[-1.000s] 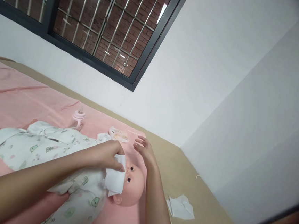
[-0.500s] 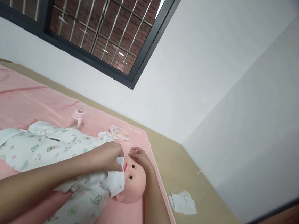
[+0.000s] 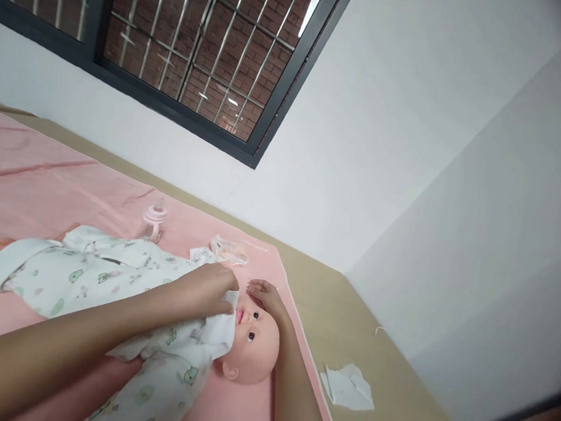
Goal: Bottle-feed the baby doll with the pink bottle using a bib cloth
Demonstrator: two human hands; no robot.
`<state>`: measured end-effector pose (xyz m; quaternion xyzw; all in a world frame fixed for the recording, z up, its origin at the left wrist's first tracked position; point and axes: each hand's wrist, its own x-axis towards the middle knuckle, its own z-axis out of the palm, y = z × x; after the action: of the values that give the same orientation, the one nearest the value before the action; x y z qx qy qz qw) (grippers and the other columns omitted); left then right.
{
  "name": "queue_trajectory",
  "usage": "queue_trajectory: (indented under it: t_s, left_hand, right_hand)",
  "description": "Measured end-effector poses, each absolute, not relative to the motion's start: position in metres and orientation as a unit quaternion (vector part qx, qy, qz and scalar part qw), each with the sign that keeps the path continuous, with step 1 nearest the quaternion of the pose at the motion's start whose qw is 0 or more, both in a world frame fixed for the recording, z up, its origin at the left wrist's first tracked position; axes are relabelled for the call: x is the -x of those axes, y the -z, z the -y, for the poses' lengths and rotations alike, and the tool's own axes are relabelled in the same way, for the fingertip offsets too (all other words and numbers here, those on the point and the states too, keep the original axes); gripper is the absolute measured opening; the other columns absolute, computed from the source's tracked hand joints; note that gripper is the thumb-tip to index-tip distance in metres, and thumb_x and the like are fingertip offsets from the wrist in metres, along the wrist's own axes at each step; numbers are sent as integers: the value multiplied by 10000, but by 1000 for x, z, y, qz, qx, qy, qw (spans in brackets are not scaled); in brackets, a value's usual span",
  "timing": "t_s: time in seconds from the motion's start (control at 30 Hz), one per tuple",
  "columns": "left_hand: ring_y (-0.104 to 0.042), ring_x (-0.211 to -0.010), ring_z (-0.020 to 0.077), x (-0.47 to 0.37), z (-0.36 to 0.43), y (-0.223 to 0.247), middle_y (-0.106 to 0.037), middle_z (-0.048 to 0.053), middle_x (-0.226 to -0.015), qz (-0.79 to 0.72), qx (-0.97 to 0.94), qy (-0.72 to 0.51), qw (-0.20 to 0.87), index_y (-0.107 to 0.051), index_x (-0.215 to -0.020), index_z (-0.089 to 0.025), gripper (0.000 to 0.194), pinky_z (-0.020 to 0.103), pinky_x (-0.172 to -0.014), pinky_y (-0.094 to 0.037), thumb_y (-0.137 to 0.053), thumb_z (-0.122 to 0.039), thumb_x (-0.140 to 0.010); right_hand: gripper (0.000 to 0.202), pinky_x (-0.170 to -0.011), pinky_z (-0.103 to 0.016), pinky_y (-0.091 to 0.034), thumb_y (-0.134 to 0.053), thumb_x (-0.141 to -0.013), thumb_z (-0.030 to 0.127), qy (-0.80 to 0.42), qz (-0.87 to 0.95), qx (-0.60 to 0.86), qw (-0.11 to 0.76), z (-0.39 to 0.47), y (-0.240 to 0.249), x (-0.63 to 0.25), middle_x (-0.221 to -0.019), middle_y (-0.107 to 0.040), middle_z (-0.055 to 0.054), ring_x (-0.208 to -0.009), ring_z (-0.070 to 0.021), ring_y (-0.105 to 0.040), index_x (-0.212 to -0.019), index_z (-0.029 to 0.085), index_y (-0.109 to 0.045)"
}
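A bald baby doll [image 3: 259,351] in a white patterned outfit [image 3: 108,274] lies on its back on a pink mat [image 3: 28,175], its head toward the right. My left hand [image 3: 212,288] pinches a white cloth [image 3: 220,333] at the doll's chin and neck. Beyond the head, my right hand [image 3: 267,296] rests with its fingers spread beside the doll's cheek, holding nothing; its forearm runs close along the top of the head.
A pink baby bottle [image 3: 155,218] and a clear plastic packet [image 3: 229,250] are on the mat behind the doll. A folded white cloth [image 3: 348,387] lies on the tan tabletop [image 3: 321,306] at the right. Behind are a white wall and a barred window [image 3: 201,46].
The whole view has shifted slightly, moving things a little to the right. Both hands stay near the doll's head, my left still pinching the white cloth.
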<state>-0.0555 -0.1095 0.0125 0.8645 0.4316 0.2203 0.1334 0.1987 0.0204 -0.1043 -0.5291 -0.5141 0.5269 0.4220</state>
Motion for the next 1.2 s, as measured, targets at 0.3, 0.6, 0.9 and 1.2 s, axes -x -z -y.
queue_trajectory:
  t_s: [0.3, 0.6, 0.9, 1.2]
  left_hand:
    - [-426, -562, 156, 55, 102, -1, -399, -8, -525, -405, -879, -227, 106, -280, -566, -181, 232, 276, -532, -216, -489, -138, -655]
    - [-589, -809, 225, 54, 96, 1, -634, 65, -768, -398, -877, -239, 121, -544, -642, -182, 96, 267, -667, -356, -494, -146, -716]
    - [-546, -798, 209, 53, 90, 7, -573, 48, -747, -363, -879, -281, 129, -354, -566, -171, 183, 277, -688, -341, -463, -133, -708]
    - [-525, -758, 194, 53, 92, 4, -551, 42, -718, -376, -872, -280, 139, -369, -565, -164, 179, 262, -660, -329, -463, -119, -711]
  right_hand:
    - [395, -863, -271, -493, -811, -503, 244, -529, 504, 529, 432, -20, 107, -200, -734, -700, -12, -768, -140, -669, -849, 162, -640]
    - [281, -826, -263, -519, -749, -616, 222, -519, 501, 544, 428, -18, 104, -198, -797, -702, -29, -765, -137, -670, -868, 169, -637]
    - [259, -782, -262, -530, -729, -656, 267, -508, 512, 548, 423, -21, 108, -200, -818, -696, -39, -765, -140, -666, -877, 173, -634]
    - [262, -752, -265, -538, -744, -629, 253, -509, 499, 554, 429, -23, 108, -199, -740, -690, -26, -732, -149, -668, -849, 172, -627]
